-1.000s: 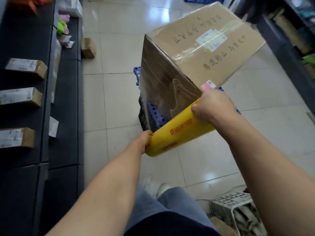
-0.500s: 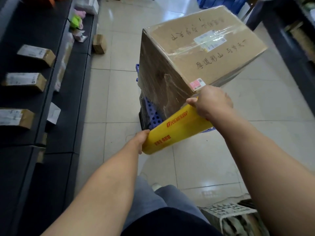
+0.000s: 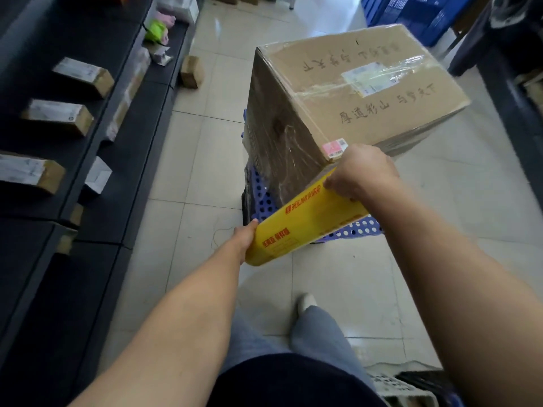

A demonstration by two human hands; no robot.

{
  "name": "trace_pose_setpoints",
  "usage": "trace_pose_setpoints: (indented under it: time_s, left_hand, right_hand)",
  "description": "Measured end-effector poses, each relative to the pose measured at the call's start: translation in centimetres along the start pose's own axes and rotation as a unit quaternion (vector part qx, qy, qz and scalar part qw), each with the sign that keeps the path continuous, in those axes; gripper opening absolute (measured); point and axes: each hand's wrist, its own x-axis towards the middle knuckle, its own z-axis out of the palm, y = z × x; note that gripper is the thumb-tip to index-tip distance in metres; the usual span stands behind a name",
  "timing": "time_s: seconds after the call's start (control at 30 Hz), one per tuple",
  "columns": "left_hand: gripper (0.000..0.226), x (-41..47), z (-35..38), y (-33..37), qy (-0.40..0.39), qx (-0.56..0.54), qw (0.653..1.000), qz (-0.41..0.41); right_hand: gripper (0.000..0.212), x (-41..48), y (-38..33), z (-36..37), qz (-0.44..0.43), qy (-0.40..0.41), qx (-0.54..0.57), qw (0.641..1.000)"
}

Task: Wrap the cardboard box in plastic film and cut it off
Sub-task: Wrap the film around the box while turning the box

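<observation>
- The right hand [image 3: 361, 171] grips the upper end of the yellow film roll [image 3: 305, 224], fingers curled over it, right at the cardboard box's [image 3: 367, 92] near corner.
- The left hand [image 3: 245, 236] holds the roll's lower end, clear of the box; its fingers are hidden.
- Film lies stretched over the box's shaded side face.
- A blue perforated crate [image 3: 261, 186] juts out beneath the box.
- Open tiled floor [image 3: 205, 160] lies left of the box, bounded by dark shelving [image 3: 88, 142].

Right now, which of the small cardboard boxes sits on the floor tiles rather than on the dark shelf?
The small plain box beside the dark shelf, left of the big wrapped box. The three white-labelled boxes lie on that shelf.
</observation>
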Motion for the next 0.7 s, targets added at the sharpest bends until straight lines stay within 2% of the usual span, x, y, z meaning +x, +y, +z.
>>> trace_pose_setpoints:
  time_s: [0.07, 0.23, 0.33, 0.43, 0.5, 0.6, 0.7]
  left_hand:
    - [0.069, 1.2, 0.8, -0.6, 0.019, -0.020, 1.000, 0.008]
    - [0.034, -4.8, 4.7, 0.5, 0.035, -0.130, 0.991, 0.026]
    - [0.034, -4.4, 7.5, -0.1, 0.066, -0.195, 0.977, 0.045]
    - [0.041, -3.5, 10.1, -1.3, 0.115, -0.257, 0.959, 0.044]
    - [0.025, -3.2, 11.2, -2.1, 0.116, -0.298, 0.947, 0.039]
    - [0.024, -3.5, 12.3, -2.6, 0.109, -0.341, 0.933, 0.024]
    - [0.034, -4.0, 12.8, -2.6, 0.124, -0.347, 0.929, 0.022]
  right_hand:
    - [0.020, 0.5, 0.5, -0.1, -0.038, -0.006, -0.035, 0.999]
    - [0.027, 2.3, 2.9, -0.5, -0.112, -0.012, -0.084, 0.990]
    - [0.022, 3.4, 4.5, -0.7, -0.171, 0.008, -0.100, 0.980]
    - [0.036, 3.8, 5.3, -1.2, -0.218, 0.020, -0.100, 0.971]
    - [0.042, 3.8, 5.9, -1.1, -0.232, 0.025, -0.086, 0.969]
    - [0.048, 4.0, 6.9, -0.1, -0.251, -0.001, -0.048, 0.967]
    - [0.054, 4.0, 7.2, 0.0, -0.249, 0.004, -0.049, 0.967]
